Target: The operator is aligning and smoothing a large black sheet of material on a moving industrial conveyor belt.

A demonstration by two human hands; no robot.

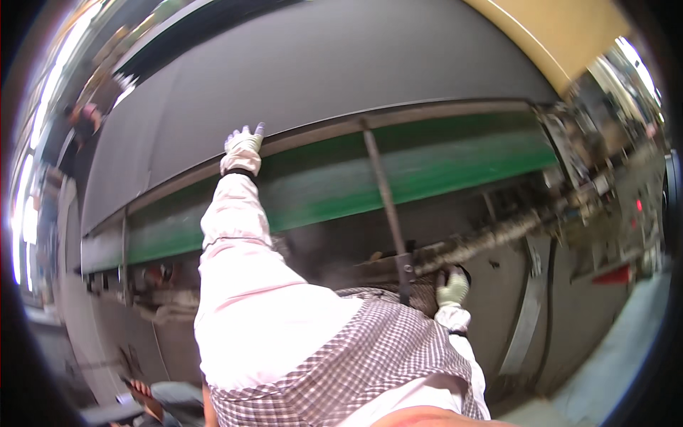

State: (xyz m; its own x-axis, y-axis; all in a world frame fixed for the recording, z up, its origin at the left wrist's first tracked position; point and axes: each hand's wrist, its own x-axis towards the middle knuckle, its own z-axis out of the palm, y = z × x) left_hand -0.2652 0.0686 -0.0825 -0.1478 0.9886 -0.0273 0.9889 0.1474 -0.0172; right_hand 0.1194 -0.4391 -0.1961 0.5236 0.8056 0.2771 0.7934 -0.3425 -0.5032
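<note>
My left hand (244, 140), in a pale glove with purplish fingertips, reaches forward with its fingers spread. It rests at the near edge of a large dark grey flat panel (313, 78) and holds nothing that I can see. My right hand (452, 288), in a pale yellowish glove, is low beside the checked apron (377, 341), close to the foot of an upright metal bar (384, 185). A dark shape borders its fingertips; blur hides how the fingers are set and whether they hold anything.
Under the panel's edge runs a green belt-like band (427, 171). Machine parts with a small red light (639, 206) stand at right. A yellowish-tan surface (562, 32) rises at far right. One person (87, 121) is at far left; another person's hand (141, 388) shows at lower left.
</note>
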